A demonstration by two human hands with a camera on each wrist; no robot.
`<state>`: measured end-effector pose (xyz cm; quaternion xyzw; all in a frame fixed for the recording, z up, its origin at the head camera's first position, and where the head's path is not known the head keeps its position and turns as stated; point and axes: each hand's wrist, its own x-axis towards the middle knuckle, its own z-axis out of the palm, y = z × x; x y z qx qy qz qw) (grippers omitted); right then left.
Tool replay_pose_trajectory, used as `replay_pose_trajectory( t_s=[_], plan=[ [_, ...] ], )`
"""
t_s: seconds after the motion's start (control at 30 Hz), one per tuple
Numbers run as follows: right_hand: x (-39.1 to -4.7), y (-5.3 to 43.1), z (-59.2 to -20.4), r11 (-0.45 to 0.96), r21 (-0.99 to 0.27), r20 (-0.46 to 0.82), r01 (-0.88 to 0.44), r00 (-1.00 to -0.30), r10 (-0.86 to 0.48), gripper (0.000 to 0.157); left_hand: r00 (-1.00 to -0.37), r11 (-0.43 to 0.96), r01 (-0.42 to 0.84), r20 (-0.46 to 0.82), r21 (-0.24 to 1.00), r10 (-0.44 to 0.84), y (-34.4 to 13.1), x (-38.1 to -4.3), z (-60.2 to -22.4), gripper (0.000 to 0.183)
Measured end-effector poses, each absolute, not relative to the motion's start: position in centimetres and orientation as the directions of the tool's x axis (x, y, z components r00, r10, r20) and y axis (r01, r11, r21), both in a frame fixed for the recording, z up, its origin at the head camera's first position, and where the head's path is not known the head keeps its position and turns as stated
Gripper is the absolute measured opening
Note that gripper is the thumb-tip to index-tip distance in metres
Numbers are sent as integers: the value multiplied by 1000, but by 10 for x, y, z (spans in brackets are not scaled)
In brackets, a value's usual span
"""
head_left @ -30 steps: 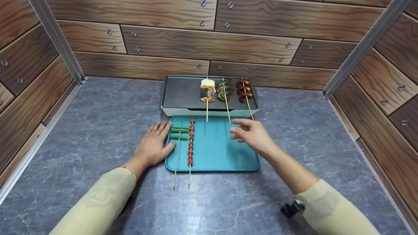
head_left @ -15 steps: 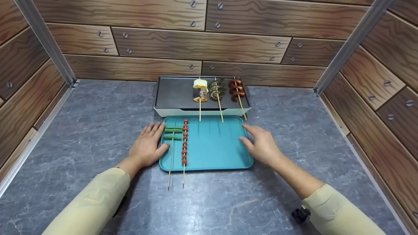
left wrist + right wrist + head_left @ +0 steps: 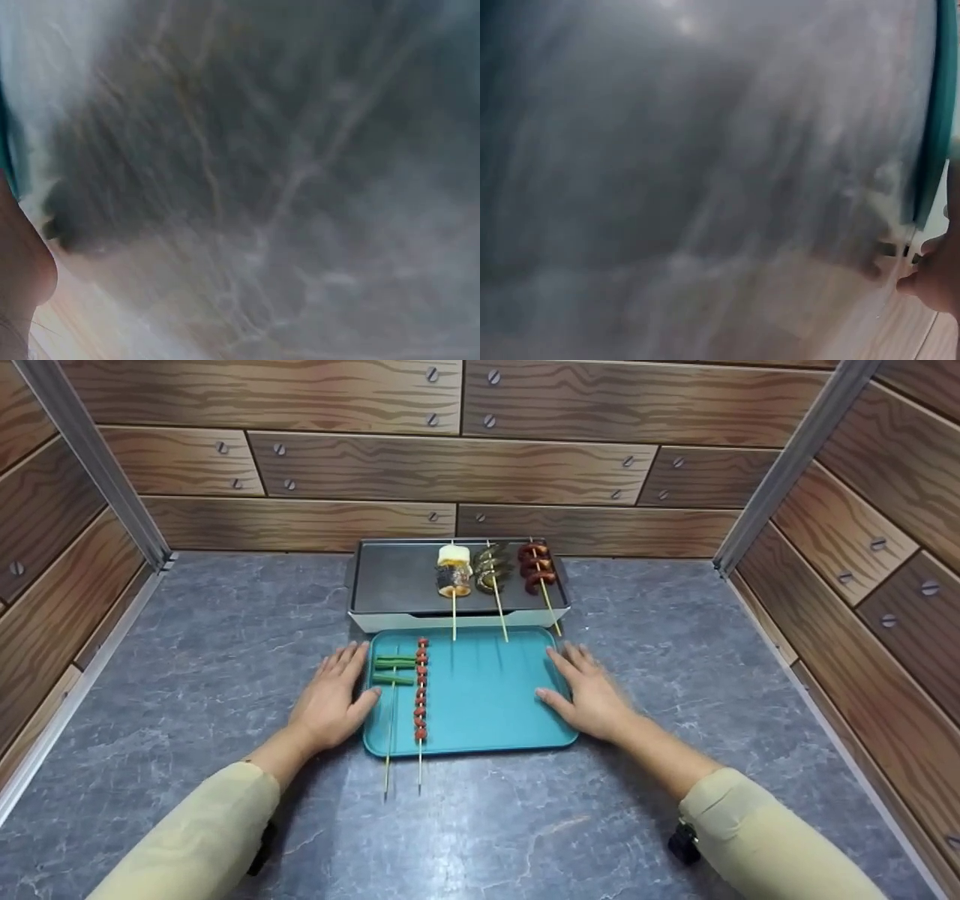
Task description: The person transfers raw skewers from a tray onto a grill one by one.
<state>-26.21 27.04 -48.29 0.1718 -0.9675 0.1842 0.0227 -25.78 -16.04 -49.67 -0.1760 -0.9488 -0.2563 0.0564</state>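
Observation:
A teal tray (image 3: pixel 487 705) lies on the table in the head view. My left hand (image 3: pixel 330 701) rests at its left edge, fingers extended and thumb over the rim. On the opposite side, my right hand (image 3: pixel 596 697) lies at the right edge with its thumb reaching over the rim. Inside the tray's left part are a skewer of green vegetable pieces (image 3: pixel 394 681) and a skewer of small red pieces (image 3: pixel 421 691), their sticks passing over the front rim. In the right wrist view the tray's rim (image 3: pixel 936 112) stands beside my fingers (image 3: pixel 930 289).
Behind the tray stands a flat black grill (image 3: pixel 397 577) with a white front. It bears a skewer of pale and dark rolled pieces (image 3: pixel 454 574), a greenish-brown skewer (image 3: pixel 491 570) and a reddish-brown curled skewer (image 3: pixel 536 566). Their sticks overhang the front. Wood-patterned walls (image 3: pixel 360 465) enclose the table.
My right hand has moved from near the grill skewers' stick ends down to the tray's right edge. My left hand stays at the left edge. The head view has shifted slightly.

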Motion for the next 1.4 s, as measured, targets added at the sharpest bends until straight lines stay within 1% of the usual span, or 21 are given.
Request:
replay_pose_trajectory(
  t_s=[0.23,0.4,0.67,0.77,0.97,1.07,1.2,1.3,1.4],
  plan=[
    [-266,275,-489,855,-395,61,-337,-938,-341,81,-920,750,387,281,537,274,-167,-234,-471,74],
    [-266,276,-493,850,-403,46,-337,-936,-350,79,-914,719,401,307,568,267,-166,-215,-455,72],
    [-266,276,-498,851,-392,96,-349,-936,-339,78,-938,689,338,285,641,196,-161,-189,-442,73],
    [-266,275,-500,851,-388,106,-354,-934,-340,78,-955,661,290,249,692,159,-159,-180,-440,68],
    [-267,275,-501,854,-376,122,-359,-933,-339,77,-993,599,120,92,792,77,-156,-166,-437,39],
    [-267,276,-501,857,-375,113,-354,-935,-337,77,-995,499,12,-37,866,89,-154,-161,-438,32],
    [-267,276,-501,855,-377,118,-355,-934,-336,77,-960,299,-192,-243,935,142,-150,-157,-442,35],
    [-266,275,-502,854,-379,123,-357,-934,-336,77,-918,205,-330,-364,922,157,-145,-155,-445,39],
    [-267,275,-503,854,-382,117,-353,-935,-335,77,-881,149,-423,-445,894,164,-140,-152,-449,38]
  ],
)
